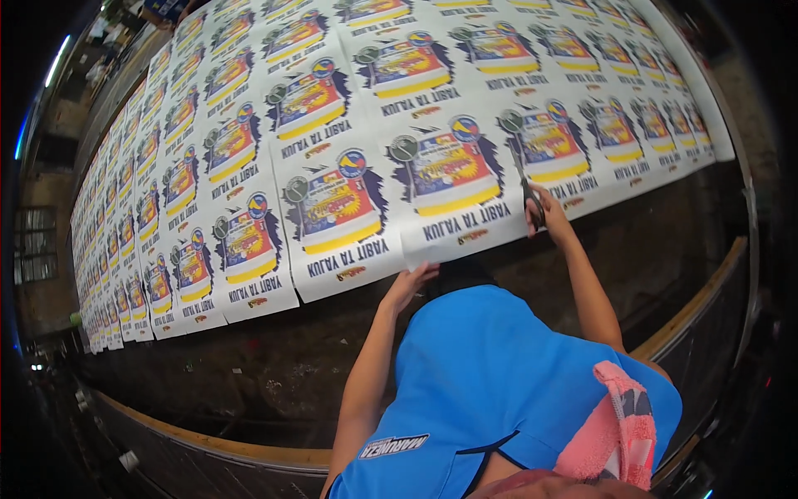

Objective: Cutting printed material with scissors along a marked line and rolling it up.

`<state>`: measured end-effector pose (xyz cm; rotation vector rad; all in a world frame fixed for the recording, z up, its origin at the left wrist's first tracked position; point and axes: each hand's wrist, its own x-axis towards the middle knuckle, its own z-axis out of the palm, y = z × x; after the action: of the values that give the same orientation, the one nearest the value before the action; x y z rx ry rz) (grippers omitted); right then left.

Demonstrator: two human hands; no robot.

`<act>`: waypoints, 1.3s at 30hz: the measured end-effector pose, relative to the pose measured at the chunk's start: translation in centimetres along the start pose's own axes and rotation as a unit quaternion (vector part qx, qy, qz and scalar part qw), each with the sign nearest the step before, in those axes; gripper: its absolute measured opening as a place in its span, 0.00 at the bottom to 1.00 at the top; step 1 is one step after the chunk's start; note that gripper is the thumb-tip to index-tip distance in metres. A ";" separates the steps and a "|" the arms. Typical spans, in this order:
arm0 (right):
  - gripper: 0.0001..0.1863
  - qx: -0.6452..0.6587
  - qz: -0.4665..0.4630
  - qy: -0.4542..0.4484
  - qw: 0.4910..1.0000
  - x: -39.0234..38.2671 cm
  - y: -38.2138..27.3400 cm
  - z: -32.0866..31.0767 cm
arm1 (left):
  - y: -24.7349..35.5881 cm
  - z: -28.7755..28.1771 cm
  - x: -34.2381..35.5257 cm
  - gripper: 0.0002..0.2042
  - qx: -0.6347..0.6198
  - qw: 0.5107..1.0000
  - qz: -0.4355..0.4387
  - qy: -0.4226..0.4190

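Observation:
A wide white printed sheet (pixel 391 125) lies spread over a long table, bearing repeated pictures in blue, yellow and red. My right hand (pixel 549 214) grips a pair of dark-handled scissors (pixel 532 202) by its loops. The blades point away from me, over the sheet between two of the printed pictures. At the sheet's near edge, my left hand (pixel 407 285) is closed on the border, its fingers partly hidden. To the left, the near edge is split by straight cuts into several strips (pixel 262 287).
A rolled edge of the sheet (pixel 706 91) runs along the right end. Wooden rails (pixel 224 449) lie behind me at left and right. At the far left corner, another person (pixel 162 12) stands by the table. A pink towel (pixel 611 424) hangs over my blue shirt (pixel 482 366).

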<state>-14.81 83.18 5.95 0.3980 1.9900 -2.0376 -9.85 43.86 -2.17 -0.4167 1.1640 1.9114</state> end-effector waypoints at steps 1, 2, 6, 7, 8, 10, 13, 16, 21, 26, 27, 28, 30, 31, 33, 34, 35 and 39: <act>0.28 0.037 0.022 -0.027 0.999 -3.2 0.5 -0.1 | -0.7 1.1 1.1 0.29 0.003 1.000 0.001 -0.004; 0.29 0.073 0.044 -0.056 0.995 -6.3 0.8 -0.1 | -1.7 1.8 2.3 0.28 -0.041 0.999 0.022 0.012; 0.29 0.094 0.168 -0.075 0.979 -16.0 3.4 -2.0 | -2.4 6.3 4.5 0.23 -0.113 0.983 0.116 0.089; 0.30 0.078 0.162 -0.068 0.981 -17.1 4.5 -2.6 | -2.2 7.0 4.4 0.21 -0.094 0.982 0.130 0.104; 0.30 0.063 0.157 -0.059 0.984 -18.1 5.3 -3.1 | -1.7 7.7 4.0 0.19 -0.074 0.980 0.142 0.116; 0.30 0.062 0.143 -0.041 0.987 -17.9 4.9 -2.4 | -1.8 6.2 3.6 0.18 0.014 0.972 0.193 0.133; 0.30 0.072 0.113 -0.008 0.991 -16.1 4.1 -2.0 | -0.9 7.9 2.3 0.19 0.053 0.966 0.217 0.132; 0.29 0.071 0.063 -0.003 0.996 -13.5 4.4 -2.2 | -0.2 8.8 1.4 0.19 0.085 0.963 0.219 0.133; 0.29 0.054 0.027 -0.002 0.998 -12.6 5.1 -2.5 | 0.0 8.5 1.1 0.21 0.103 0.952 0.234 0.168; 0.30 0.089 0.046 -0.011 0.995 -8.6 4.0 -2.0 | 0.3 8.4 1.2 0.19 0.117 0.956 0.221 0.152; 0.30 0.065 0.059 -0.031 0.996 -6.8 3.7 -2.7 | 0.4 8.6 1.1 0.19 0.119 0.956 0.218 0.158; 0.30 0.066 0.065 -0.031 0.995 -5.1 3.7 -3.1 | 0.5 8.9 1.1 0.20 0.121 0.955 0.215 0.165; 0.29 0.130 0.057 -0.006 0.990 -1.3 2.7 -2.9 | 0.6 8.8 1.1 0.18 0.116 0.955 0.204 0.180; 0.28 -0.049 -0.093 0.033 0.994 1.9 4.5 -3.6 | 0.9 9.2 1.3 0.18 0.116 0.960 0.191 0.171; 0.28 -0.011 -0.069 0.014 0.997 5.7 2.9 -3.1 | 0.8 9.1 0.8 0.16 0.117 0.960 0.170 0.191; 0.27 0.024 -0.053 0.005 0.998 7.4 1.9 -2.8 | 1.0 9.3 0.6 0.16 0.115 0.959 0.165 0.198; 0.27 0.025 -0.049 0.002 0.998 9.2 1.4 -3.0 | 1.4 9.9 0.4 0.14 0.124 0.956 0.152 0.216; 0.27 0.051 -0.019 -0.030 0.998 16.1 -0.5 -3.0 | 2.7 11.3 -0.5 0.16 0.109 0.954 0.111 0.256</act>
<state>-29.92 86.23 0.36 0.3187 1.8796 -2.1536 -10.12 52.59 5.47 -0.7120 1.8082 1.8883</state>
